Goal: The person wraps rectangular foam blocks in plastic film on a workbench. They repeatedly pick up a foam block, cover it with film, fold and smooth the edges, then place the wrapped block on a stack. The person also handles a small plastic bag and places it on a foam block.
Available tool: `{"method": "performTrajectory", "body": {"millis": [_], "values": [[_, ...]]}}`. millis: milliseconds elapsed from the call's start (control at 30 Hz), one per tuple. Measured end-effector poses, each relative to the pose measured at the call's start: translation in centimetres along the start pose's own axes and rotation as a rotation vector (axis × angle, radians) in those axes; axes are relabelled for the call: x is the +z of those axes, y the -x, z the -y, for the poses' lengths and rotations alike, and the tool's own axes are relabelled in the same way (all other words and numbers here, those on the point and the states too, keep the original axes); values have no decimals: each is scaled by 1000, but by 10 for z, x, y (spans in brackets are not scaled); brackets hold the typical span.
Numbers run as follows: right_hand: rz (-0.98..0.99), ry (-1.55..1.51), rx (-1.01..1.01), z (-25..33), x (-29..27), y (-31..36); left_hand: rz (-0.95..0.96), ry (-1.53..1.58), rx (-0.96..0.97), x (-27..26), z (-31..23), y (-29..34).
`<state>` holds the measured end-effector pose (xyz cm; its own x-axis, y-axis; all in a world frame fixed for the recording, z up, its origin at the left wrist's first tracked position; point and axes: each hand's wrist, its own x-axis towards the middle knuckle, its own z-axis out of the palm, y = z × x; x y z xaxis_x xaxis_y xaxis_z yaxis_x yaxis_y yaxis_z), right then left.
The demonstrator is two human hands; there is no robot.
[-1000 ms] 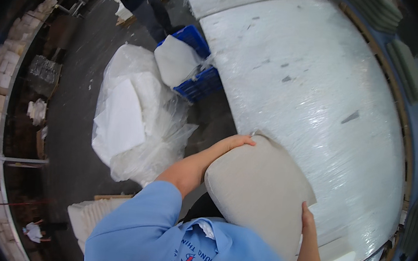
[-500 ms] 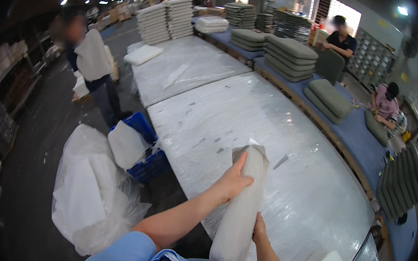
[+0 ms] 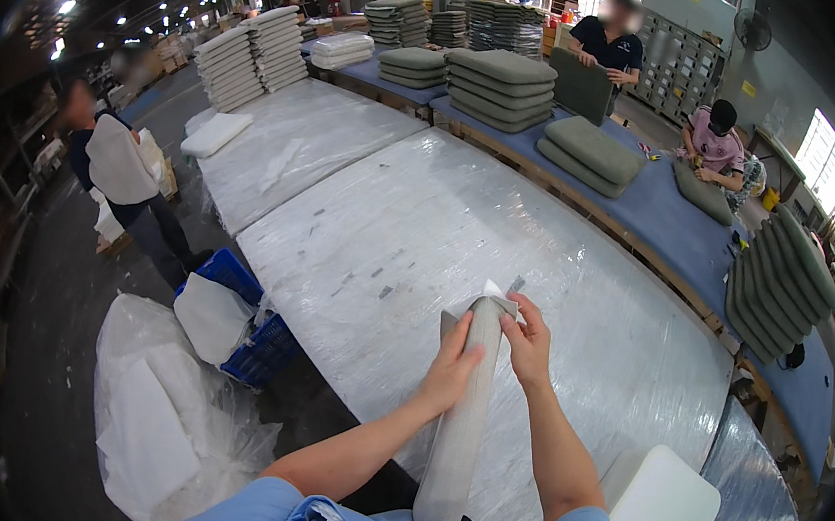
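Note:
A long cushion in a light grey fabric cover (image 3: pixel 451 455) stands on its narrow edge in front of me, its near end close to my shirt. Loose fabric flaps spread at its far end, and a bit of white filling (image 3: pixel 491 289) pokes out there. My left hand (image 3: pixel 452 366) grips the cushion's left side just below the flaps. At the far right corner, the fingers of my right hand (image 3: pixel 527 343) are closed on the edge of the cover. A white foam pad (image 3: pixel 662 515) lies by my right elbow.
Film-covered tables (image 3: pixel 359 245) stretch ahead, with stacked white pads (image 3: pixel 277 51) at the far end. Green cushions (image 3: pixel 499 90) are piled on a blue-topped bench (image 3: pixel 673 220), where two people work. On the left are a blue crate (image 3: pixel 263 351), a plastic bag (image 3: pixel 146 415) and a standing person (image 3: pixel 124 172).
My right hand has moved up from the cushion's lower right side to the flap at its far end. The left hand keeps its grip near the top. My view has swung right.

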<state>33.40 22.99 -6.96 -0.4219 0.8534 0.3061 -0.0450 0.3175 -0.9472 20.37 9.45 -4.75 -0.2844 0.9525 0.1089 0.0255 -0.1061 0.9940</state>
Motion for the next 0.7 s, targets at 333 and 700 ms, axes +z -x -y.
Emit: {"method": "performTrajectory", "body": {"millis": [333, 700], "values": [[-329, 46, -49, 12, 33, -19, 5, -134, 78, -53, 27, -75], [-142, 466, 66, 41, 30, -64, 139, 210, -291, -24, 42, -105]]}}
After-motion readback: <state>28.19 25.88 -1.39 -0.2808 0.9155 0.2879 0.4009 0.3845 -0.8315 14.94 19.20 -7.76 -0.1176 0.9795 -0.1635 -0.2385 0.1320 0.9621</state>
